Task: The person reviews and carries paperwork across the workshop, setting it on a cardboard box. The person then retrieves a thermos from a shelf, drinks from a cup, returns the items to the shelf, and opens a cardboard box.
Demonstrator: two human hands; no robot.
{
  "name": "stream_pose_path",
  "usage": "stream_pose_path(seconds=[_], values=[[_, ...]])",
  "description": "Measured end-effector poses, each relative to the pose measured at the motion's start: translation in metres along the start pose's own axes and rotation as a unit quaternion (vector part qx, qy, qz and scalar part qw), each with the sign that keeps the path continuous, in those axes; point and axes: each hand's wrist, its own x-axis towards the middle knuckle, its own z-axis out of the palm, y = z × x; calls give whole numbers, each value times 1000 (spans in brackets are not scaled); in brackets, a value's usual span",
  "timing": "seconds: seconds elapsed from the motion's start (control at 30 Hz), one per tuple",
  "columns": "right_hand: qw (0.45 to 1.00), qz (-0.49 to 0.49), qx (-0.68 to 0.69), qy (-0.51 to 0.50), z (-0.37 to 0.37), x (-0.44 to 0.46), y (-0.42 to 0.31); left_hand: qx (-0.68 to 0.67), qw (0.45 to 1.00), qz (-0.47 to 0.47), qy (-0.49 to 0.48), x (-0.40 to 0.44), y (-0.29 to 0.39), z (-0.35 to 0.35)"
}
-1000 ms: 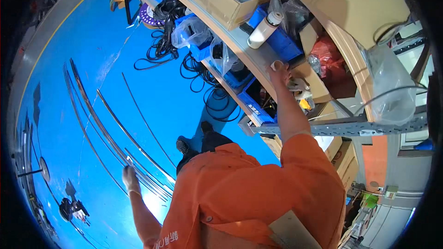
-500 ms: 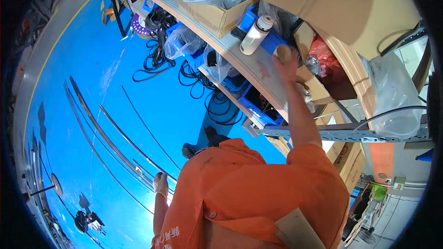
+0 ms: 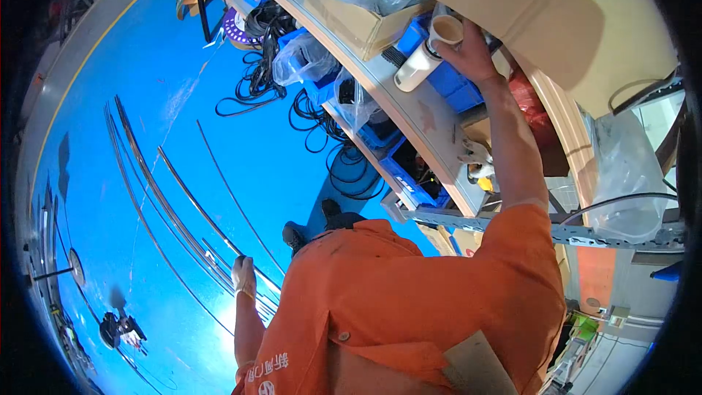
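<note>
My right hand (image 3: 475,55) is raised over the shelf and closed around a white cup (image 3: 447,28). The cup's round opening faces me and its inside looks tan. Just below it leans a white bottle (image 3: 418,67), its upper end partly covered by the cup and hand. A blue bin (image 3: 457,88) is beside the bottle, under my forearm. My left hand (image 3: 243,275) hangs low on the other side, seemingly in a pale glove with a dark part at the fingers. Its fingers look curled, and I cannot make out what they hold. Long thin rods (image 3: 172,223) lie on the floor beyond it.
The shelf (image 3: 431,121) carries an open cardboard box (image 3: 362,25) with plastic bags. A large cardboard sheet (image 3: 541,7) overhangs at upper right. Black cables (image 3: 263,66) hang over the blue floor (image 3: 183,168). A metal rail (image 3: 585,234) runs beside my right arm.
My right hand has carried the cup up and farther along the shelf, from beside the bottle to over its upper end. My left hand has shifted slightly left in view.
</note>
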Motion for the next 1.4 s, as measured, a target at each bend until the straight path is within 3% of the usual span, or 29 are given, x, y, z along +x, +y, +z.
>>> stream_pose_path(seconds=[0.23, 0.43, 0.57, 0.8, 0.93, 1.4], values=[[992, -55, -101, -54, 8, 18, -15, 81, 996, -10, -28, -52, 29, 1], [979, -134, -154, -24, 18, 27, -16, 59, 998, -34, -2, -32, -20, -9], [989, -88, -118, -37, 32, 18, -12, 26, 999, -21, 32, -47, 3, -11], [975, -12, -221, -9, 41, 1, -15, 24, 1000, -4, -12, 2, -29, 4], [976, -9, -216, 2, 47, 3, -19, 36, 999, -17, 17, 4, -18, -1], [977, 3, -211, -42, 40, 10, -21, 36, 999, -7, -19, 2, 4, -14]])
